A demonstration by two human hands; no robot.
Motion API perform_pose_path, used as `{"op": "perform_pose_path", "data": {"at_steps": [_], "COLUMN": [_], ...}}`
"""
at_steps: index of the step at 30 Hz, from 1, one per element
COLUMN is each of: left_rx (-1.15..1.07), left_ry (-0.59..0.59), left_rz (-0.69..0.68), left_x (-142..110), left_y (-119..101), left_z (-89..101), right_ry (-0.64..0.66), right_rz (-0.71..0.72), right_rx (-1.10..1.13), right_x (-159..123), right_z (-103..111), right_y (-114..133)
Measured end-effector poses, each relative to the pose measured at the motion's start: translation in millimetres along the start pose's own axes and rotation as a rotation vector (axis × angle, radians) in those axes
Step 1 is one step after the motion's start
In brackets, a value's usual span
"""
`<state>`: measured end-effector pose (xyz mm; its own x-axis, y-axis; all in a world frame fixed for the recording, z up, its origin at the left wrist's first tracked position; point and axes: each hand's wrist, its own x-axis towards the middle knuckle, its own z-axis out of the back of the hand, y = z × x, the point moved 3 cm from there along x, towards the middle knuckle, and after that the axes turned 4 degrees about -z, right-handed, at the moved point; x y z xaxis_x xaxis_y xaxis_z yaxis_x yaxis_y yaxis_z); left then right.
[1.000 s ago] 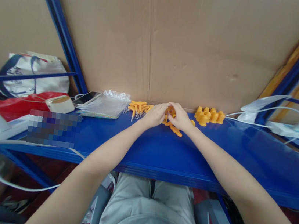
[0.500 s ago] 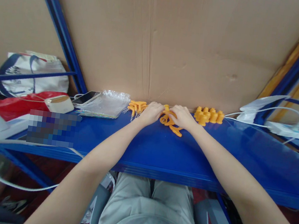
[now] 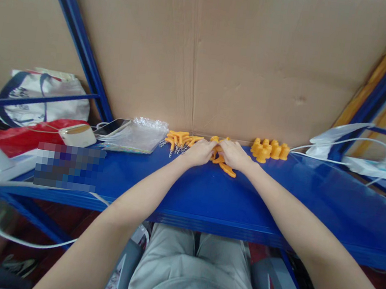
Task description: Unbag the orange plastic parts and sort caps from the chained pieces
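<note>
Nearest, the person's grey-trousered lap (image 3: 192, 278) sits well in front of and left of the cluster of yellow cup-shaped pieces (image 3: 270, 150), with the blue tabletop (image 3: 185, 196) reaching from the lap back beneath that cluster. A curved orange piece (image 3: 227, 170) lies left of the cluster and a little forward of it. Just behind this piece, the left hand (image 3: 201, 152) and right hand (image 3: 233, 155) have drawn together over the orange parts (image 3: 217, 157), also left of the cluster, hiding the round part that showed between them half a second ago; this suggests close two-handed work on them. Both hands look narrow, fingers bent inward, though I cannot tell what either grips. Farther left of the cluster lie orange pieces with metal spirals (image 3: 178, 138), and behind the cluster stands a cardboard sheet (image 3: 261, 68)
</note>
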<state>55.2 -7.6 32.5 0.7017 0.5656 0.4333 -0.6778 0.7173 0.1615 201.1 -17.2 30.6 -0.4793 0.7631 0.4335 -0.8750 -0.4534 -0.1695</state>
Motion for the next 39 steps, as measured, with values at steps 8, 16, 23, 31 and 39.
{"op": "perform_pose_path", "data": {"at_steps": [8, 16, 23, 31, 39], "left_rx": [0.071, 0.108, 0.089, 0.049, -0.031], "left_ry": [0.098, 0.133, 0.113, 0.091, 0.040], "left_rz": [0.060, 0.153, 0.164, 0.070, 0.085], "left_x": [-1.5, -3.6, -3.3, -4.3, -0.7], "left_y": [0.2, 2.1, -0.6, 2.1, 4.5], "left_z": [9.8, 18.8, 23.1, 15.4, 11.0], "right_ry": [-0.031, -0.103, -0.144, 0.060, 0.034], "right_rz": [0.068, 0.125, 0.148, 0.065, 0.008], "right_rx": [-0.003, -0.110, -0.169, 0.055, 0.029], "right_x": [0.4, 2.7, -2.1, -3.0, -3.4], "right_z": [-2.3, 7.3, 23.3, 17.5, 22.2], "right_y": [7.9, 21.0, 21.7, 16.7, 17.6]}}
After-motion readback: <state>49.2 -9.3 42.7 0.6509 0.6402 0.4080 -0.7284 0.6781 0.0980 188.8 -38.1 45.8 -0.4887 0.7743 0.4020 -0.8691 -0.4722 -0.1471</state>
